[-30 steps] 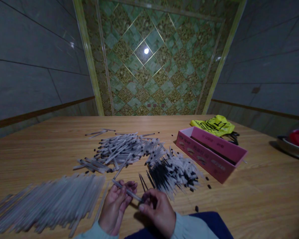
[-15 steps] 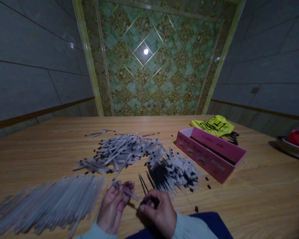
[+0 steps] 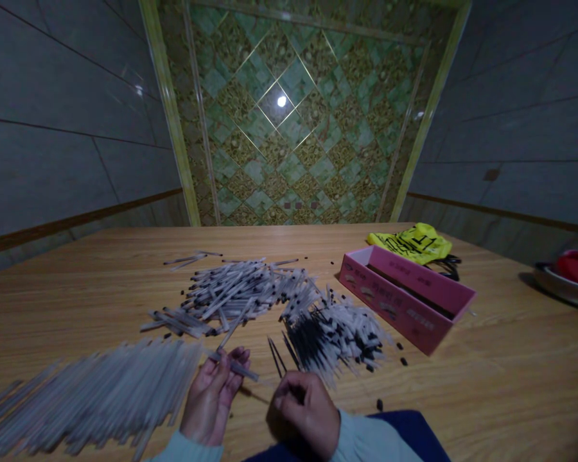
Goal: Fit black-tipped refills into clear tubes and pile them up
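Near the table's [image 3: 510, 385] front edge, our left hand [image 3: 212, 398] held a tube [image 3: 245, 370]; our right hand [image 3: 308, 407] was curled beside it, whether gripping anything we could not tell. Long straws [image 3: 101, 391] lay toward the front left corner. Beyond stood a pink box [image 3: 390, 305], then a yellow bag [image 3: 411, 242].

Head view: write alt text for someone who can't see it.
A person's left hand holds a thin translucent tube above a wooden table; the right hand is curled nearby, anything in it hidden. Clear tubes lie at left, a heap of black-tipped tubes beyond the hands, and a pink box and crumpled yellow bag at right.
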`<state>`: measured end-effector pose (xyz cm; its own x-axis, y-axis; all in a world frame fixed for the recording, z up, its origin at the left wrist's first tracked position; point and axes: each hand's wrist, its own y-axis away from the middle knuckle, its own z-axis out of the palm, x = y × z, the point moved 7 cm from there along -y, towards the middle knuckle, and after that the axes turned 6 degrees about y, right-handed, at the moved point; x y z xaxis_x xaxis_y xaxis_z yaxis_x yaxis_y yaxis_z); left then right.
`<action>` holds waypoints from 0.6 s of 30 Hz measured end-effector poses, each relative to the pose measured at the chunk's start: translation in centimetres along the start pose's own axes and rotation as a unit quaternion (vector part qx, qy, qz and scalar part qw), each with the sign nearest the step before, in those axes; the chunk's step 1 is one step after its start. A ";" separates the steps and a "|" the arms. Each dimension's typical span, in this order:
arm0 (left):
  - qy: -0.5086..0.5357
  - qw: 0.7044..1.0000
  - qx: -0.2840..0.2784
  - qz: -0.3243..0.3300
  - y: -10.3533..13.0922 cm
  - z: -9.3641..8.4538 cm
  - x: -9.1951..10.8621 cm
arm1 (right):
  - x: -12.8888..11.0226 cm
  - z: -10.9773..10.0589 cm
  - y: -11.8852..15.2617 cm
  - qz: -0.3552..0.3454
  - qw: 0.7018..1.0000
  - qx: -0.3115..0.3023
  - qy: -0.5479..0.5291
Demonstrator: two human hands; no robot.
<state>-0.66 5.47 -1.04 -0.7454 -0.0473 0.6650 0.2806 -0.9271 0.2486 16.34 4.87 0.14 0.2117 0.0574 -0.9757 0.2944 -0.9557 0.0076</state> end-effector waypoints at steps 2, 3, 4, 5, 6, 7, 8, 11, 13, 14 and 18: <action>0.000 1.000 0.002 -0.003 0.0 0.0 0.0 | 1.4 1.1 -0.2 0.077 0.989 -0.057 -0.109; 0.001 1.000 0.002 -0.003 -0.1 -0.1 0.0 | 2.1 1.6 -0.2 0.119 0.976 -0.081 -0.165; 0.001 1.000 0.001 -0.003 -0.1 -0.1 0.0 | 2.7 1.9 -0.2 0.159 0.959 -0.098 -0.213; 0.001 1.000 0.001 -0.003 -0.1 -0.1 0.0 | 3.1 2.1 -0.2 0.194 0.941 -0.110 -0.253; 0.001 1.000 0.001 -0.003 -0.1 -0.1 0.0 | 3.3 2.2 -0.2 0.221 0.925 -0.120 -0.285; -0.001 1.000 -0.001 -0.006 -0.1 -0.1 0.0 | 3.4 2.3 -0.2 0.242 0.910 -0.131 -0.311; -0.004 1.000 -0.004 -0.011 -0.1 -0.1 -0.1 | 3.3 2.4 0.0 0.257 0.897 -0.146 -0.328; -0.020 0.999 -0.022 -0.022 0.2 0.3 -0.4 | 2.3 2.6 0.2 0.240 0.895 -0.183 -0.328; -0.029 0.999 -0.035 -0.024 0.6 0.7 -0.6 | 1.5 2.6 0.2 0.189 0.915 -0.189 -0.301; -0.032 0.998 -0.041 -0.023 0.8 1.0 -0.7 | 1.3 2.6 0.2 0.164 0.928 -0.183 -0.281; -0.048 0.998 -0.045 -0.017 0.9 1.1 -0.6 | 0.7 1.9 0.3 0.103 0.968 -0.156 -0.166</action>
<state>0.72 5.13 -0.43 -0.6910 0.0166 0.7227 0.1976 -0.9573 0.2108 14.80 4.03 -0.91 -0.0002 -0.2711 -0.9626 0.5557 -0.8003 0.2253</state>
